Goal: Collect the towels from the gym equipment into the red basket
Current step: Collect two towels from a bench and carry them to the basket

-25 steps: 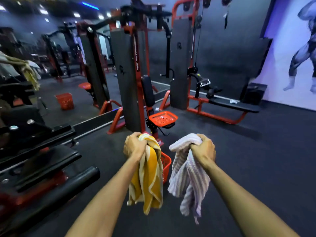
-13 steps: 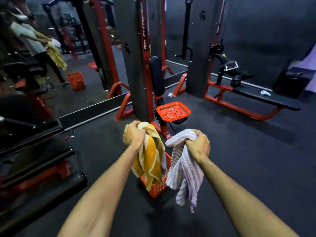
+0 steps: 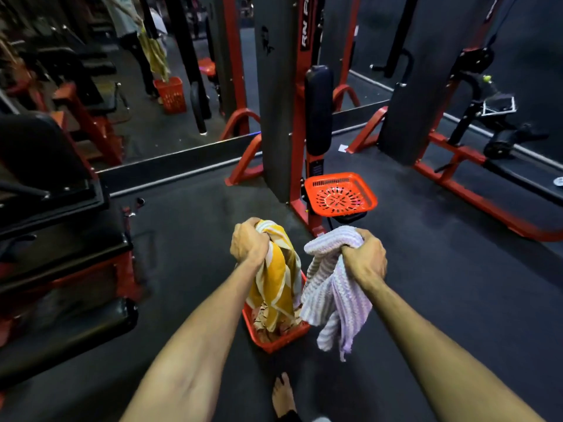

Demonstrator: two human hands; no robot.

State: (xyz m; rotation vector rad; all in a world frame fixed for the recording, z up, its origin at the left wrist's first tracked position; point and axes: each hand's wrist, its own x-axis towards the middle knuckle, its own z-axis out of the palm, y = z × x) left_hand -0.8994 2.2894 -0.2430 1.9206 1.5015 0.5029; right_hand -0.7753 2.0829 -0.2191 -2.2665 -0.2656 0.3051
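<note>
Each towel is bunched at its top so it hangs clear: the left hand (image 3: 248, 243) fists the yellow striped towel (image 3: 275, 281) over the red basket (image 3: 275, 342) on the floor, ready to drop; the right hand (image 3: 365, 260) clutches the lavender striped towel (image 3: 338, 303) just beside the basket.

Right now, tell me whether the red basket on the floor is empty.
Not empty: patterned cloth lies inside the red basket, below the hanging yellow towel.

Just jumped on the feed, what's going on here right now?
A person stands over the red basket on the gym floor. The left hand grips a yellow striped towel that hangs down into the basket, where some cloth already lies. The right hand grips a lilac striped towel hanging beside the basket, not yet in it.
</note>
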